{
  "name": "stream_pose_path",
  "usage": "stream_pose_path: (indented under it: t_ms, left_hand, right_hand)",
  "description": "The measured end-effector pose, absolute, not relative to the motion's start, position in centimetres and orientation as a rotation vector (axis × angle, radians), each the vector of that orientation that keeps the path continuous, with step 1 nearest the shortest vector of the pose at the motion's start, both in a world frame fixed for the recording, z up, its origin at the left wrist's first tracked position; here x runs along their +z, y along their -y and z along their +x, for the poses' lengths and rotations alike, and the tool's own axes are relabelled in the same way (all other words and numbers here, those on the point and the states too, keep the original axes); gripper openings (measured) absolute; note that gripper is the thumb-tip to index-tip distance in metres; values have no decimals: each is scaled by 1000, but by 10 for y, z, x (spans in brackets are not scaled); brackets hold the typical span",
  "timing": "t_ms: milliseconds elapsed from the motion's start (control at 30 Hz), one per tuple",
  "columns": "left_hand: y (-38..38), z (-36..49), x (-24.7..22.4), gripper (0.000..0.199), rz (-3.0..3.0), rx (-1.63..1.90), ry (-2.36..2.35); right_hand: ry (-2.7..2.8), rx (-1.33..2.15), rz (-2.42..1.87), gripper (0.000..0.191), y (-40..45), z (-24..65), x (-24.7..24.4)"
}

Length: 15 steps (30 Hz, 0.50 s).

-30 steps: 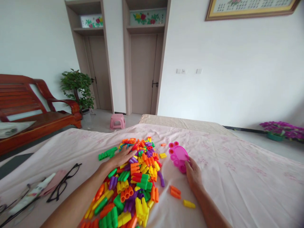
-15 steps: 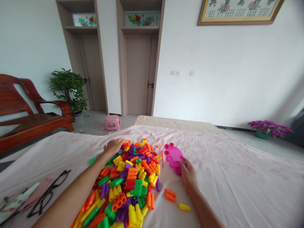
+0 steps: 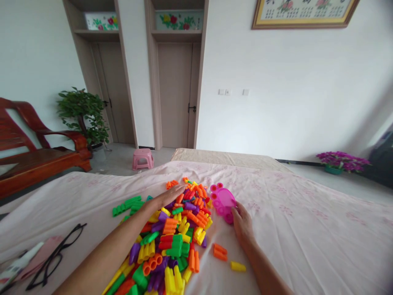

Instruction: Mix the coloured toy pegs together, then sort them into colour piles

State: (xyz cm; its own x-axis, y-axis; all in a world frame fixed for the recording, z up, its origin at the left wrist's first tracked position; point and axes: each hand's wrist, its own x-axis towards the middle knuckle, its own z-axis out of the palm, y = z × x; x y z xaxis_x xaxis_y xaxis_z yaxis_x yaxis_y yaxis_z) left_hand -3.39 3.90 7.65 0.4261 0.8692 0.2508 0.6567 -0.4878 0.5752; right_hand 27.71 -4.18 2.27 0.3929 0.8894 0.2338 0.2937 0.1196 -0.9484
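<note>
My left hand reaches over the far part of a heap of plastic building pieces. Its fingers are stretched out flat against the heap, and their undersides are hidden. The pieces are joined tubes in orange, yellow, green, purple and red. On the right, my right hand pinches the edge of a magenta plastic plate ringed with round cups, several with red inside. This plate stands at the heap's right edge. Nearer to me, an orange piece and a yellow piece lie apart on the sheet.
A pale floral sheet covers the surface. Black-framed glasses lie at the left, beside a pink cloth and a white tube. Beyond stand a pink stool, a wooden bench and a potted plant.
My left hand has moved right across the far part of the heap, pushing pieces there to the right. Green pieces now show at the left. My right hand still holds the magenta plate.
</note>
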Motion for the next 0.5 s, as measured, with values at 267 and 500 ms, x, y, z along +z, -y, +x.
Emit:
stream_pose_path:
  t_ms: [267,500]
  left_hand:
    - [-11,-130,83,66,2140,826,-1524]
    - [18,-202,25,62,1961,695,-1808]
  right_hand:
    - [1120,621,-1403,48,42,279,19]
    - [1123,559,-1471,52,37,280,14]
